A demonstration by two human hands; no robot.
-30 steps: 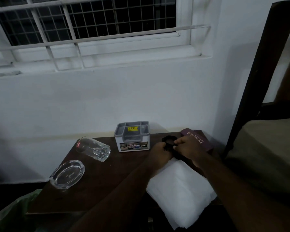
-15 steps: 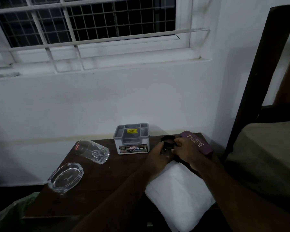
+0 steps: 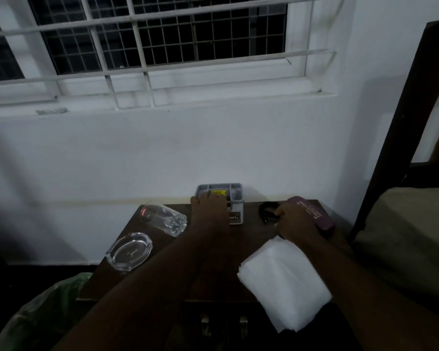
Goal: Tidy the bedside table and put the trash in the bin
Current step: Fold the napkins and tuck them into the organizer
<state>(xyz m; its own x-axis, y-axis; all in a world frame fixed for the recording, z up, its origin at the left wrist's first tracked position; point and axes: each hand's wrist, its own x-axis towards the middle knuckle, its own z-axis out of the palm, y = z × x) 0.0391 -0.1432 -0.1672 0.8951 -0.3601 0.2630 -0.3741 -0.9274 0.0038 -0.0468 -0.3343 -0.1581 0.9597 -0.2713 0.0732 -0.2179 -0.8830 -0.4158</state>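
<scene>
Closest to me, a folded white cloth point(image 3: 284, 285) hangs over the front right edge of the dark bedside table point(image 3: 213, 262), and a green bag point(image 3: 43, 312) shows at the lower left. On the table's left side sit a glass ashtray point(image 3: 129, 251) and, beyond it, a drinking glass point(image 3: 164, 219) lying on its side. The right hand point(image 3: 298, 224) rests by a coiled black cord point(image 3: 268, 213), fingers curled at it; whether it actually pinches the cord I cannot tell. A maroon case point(image 3: 312, 214) lies just beside that hand. The left hand point(image 3: 209, 210) holds the front of the grey organizer box point(image 3: 236, 198), fingers hooked over its rim, close to the white wall point(image 3: 162, 153) under the barred window point(image 3: 162, 41).
</scene>
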